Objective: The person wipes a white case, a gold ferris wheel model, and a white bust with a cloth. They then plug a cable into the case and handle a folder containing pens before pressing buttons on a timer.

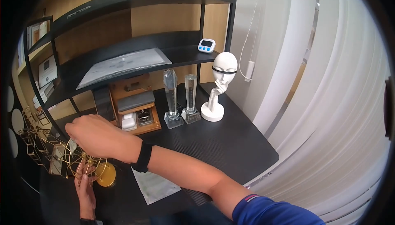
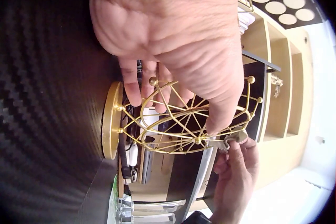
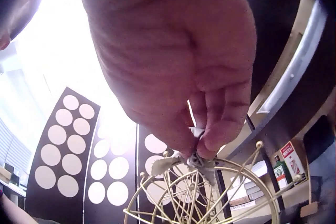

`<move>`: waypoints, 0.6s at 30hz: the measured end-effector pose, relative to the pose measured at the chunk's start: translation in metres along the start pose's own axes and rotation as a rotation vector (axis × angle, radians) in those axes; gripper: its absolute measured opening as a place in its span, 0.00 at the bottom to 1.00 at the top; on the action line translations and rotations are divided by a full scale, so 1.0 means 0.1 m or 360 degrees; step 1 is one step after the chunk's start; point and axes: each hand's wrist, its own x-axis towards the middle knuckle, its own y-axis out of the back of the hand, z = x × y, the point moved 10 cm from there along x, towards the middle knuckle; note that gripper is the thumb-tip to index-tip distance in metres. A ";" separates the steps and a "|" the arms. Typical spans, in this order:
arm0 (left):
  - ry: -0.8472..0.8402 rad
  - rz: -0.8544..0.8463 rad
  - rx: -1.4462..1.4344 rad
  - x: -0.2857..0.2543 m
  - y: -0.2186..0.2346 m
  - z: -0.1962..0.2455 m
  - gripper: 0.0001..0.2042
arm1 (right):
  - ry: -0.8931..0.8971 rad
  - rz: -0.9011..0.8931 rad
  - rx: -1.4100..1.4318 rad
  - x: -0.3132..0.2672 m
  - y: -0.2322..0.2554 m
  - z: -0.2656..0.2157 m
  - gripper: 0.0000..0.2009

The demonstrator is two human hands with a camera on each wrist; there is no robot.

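At the left side of the desk (image 1: 230, 140), a gold wire wheel (image 2: 197, 140) on a round gold base (image 1: 107, 175) is held by the left hand (image 2: 170, 35). The thumb is laid across the near side of the wires and the fingers are reached behind them, so that the wheel is kept between thumb and fingers. Whether the base is fully rested on the desk cannot be told.

At the wheel's rim, a crumpled grey cloth (image 3: 161, 166) is pinched between the thumb and fingers of the right hand (image 1: 101, 138). The wheel is thus placed directly below the right hand, and the cloth is brought against its wires. In the head view, part of the wheel is hidden by that hand.

Just beside the base, a flat pale packet (image 1: 156, 187) is partly covered by the right forearm. Farther back, a wooden stand (image 1: 154, 127) is seen near two clear trophies (image 1: 170, 97), and a white head sculpture (image 1: 213, 111) is placed to their right. On the shelf above, a wrapped sheet (image 1: 127, 62) and a small white timer (image 1: 206, 46) are set.
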 end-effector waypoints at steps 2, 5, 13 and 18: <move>-0.0007 0.0016 0.0015 0.01 0.02 0.01 0.35 | 0.0043 0.0126 0.0037 0.06 0.07 -0.02 0.03; -0.0011 -0.0006 0.0021 0.00 -0.02 0.03 0.35 | 0.0063 0.0168 0.0059 0.06 0.10 0.00 0.03; 0.0008 0.0002 0.0027 -0.03 -0.09 0.10 0.35 | 0.0005 0.0066 -0.0007 -0.04 0.01 0.06 0.08; 0.0053 0.0026 -0.0009 -0.04 -0.08 0.11 0.36 | 0.0016 0.0080 0.0010 -0.08 0.04 0.04 0.07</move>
